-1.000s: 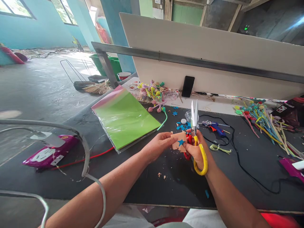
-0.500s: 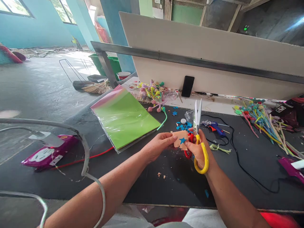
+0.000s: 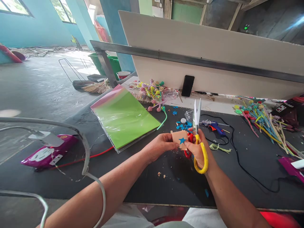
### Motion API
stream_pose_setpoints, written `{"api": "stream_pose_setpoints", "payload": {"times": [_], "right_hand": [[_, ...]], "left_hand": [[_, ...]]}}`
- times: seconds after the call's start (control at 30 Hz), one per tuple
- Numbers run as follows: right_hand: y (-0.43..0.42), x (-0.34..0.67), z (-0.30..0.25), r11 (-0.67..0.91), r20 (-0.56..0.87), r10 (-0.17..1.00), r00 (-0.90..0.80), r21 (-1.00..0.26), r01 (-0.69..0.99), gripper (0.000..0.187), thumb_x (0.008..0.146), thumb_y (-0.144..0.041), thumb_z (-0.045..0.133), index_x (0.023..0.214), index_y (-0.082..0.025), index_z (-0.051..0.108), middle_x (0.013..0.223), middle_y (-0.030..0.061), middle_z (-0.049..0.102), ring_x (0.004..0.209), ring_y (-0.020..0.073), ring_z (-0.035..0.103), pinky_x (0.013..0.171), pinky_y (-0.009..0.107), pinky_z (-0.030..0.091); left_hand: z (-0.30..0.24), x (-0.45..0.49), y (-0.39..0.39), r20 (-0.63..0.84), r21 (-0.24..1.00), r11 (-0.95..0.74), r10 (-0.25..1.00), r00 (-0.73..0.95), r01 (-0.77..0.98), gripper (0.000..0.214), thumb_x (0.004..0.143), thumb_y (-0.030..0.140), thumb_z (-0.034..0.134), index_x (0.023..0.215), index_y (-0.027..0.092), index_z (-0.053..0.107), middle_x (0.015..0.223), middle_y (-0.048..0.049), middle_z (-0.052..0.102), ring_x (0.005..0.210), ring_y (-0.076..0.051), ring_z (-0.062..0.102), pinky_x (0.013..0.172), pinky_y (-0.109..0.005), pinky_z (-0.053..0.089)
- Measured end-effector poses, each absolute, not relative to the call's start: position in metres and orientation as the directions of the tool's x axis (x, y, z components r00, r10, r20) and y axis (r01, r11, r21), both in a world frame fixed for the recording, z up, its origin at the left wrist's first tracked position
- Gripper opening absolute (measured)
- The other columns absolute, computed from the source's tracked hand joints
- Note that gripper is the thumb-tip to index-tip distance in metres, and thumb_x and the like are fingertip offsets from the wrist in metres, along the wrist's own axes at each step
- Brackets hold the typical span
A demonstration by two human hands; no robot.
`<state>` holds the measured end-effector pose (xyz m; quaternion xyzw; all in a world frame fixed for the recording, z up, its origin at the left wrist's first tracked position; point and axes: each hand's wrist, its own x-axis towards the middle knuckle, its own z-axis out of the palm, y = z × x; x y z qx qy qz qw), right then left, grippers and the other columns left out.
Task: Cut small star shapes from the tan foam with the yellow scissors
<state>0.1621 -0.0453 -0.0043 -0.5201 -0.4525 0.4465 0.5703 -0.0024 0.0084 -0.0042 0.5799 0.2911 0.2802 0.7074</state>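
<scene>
While the left hand (image 3: pixel 160 145) pinches one peach sheet (image 3: pixel 177 136), the right hand (image 3: pixel 197 153) steadies its other edge and carries scissors (image 3: pixel 198 138), points upward, finger grip partly hidden, perhaps loose. Between the hands: one blue star (image 3: pixel 182 140), against the sheet. Risk: star skewing, should the scissors' weight shift that grip.

Scissors (image 3: pixel 196 123) and glue gun (image 3: pixel 220 131) show a craft workshop.

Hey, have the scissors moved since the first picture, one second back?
Yes, slightly to the right: judged against the black phone, the blades of the scissors in the right hand now point farther right.
</scene>
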Motion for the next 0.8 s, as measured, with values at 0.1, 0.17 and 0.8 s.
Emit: {"api": "stream_pose_setpoints", "payload": {"times": [0.1, 0.17, 0.8], "right_hand": [[-0.0458, 0.1613, -0.0037, 0.050, 0.041, 0.984, 0.170, -0.998, -0.048, 0.040, 0.071, -0.023, 0.068, 0.104, -0.032, 0.047, 0.078, -0.0055, 0.062, 0.061, 0.0143, 0.061, 0.053, 0.025, 0.050], [-0.0459, 0.1609, -0.0035, 0.047, 0.038, 0.986, 0.162, -0.998, -0.049, 0.040, 0.071, -0.024, 0.067, 0.104, -0.032, 0.047, 0.078, -0.0051, 0.062, 0.062, 0.0147, 0.062, 0.054, 0.026, 0.050], [-0.0438, 0.1636, -0.0061, 0.046, 0.040, 0.985, 0.167, -0.998, -0.037, 0.039, 0.072, -0.021, 0.066, 0.105, -0.032, 0.047, 0.075, -0.0066, 0.058, 0.058, 0.0123, 0.059, 0.051, 0.023, 0.048]], "left_hand": [[-0.0028, -0.0017, 0.0078, -0.088, 0.984, 0.170, 0.729, 0.679, -0.055, 0.030, 0.070, 0.027, 0.068, 0.095, 0.010, 0.070, 0.084, -0.0081, 0.069, 0.071, -0.015, 0.058, 0.067, -0.025, 0.042], [-0.0022, -0.0014, 0.0076, -0.088, 0.984, 0.171, 0.729, 0.679, -0.056, 0.029, 0.070, 0.026, 0.067, 0.094, 0.010, 0.070, 0.083, -0.0076, 0.069, 0.069, -0.015, 0.058, 0.067, -0.025, 0.042], [-0.0051, -0.0063, 0.0122, -0.141, 0.916, 0.335, 0.783, 0.605, -0.220, 0.025, 0.076, 0.036, 0.064, 0.083, 0.012, 0.065, 0.079, -0.0058, 0.066, 0.070, -0.015, 0.062, 0.074, -0.032, 0.050]]}}
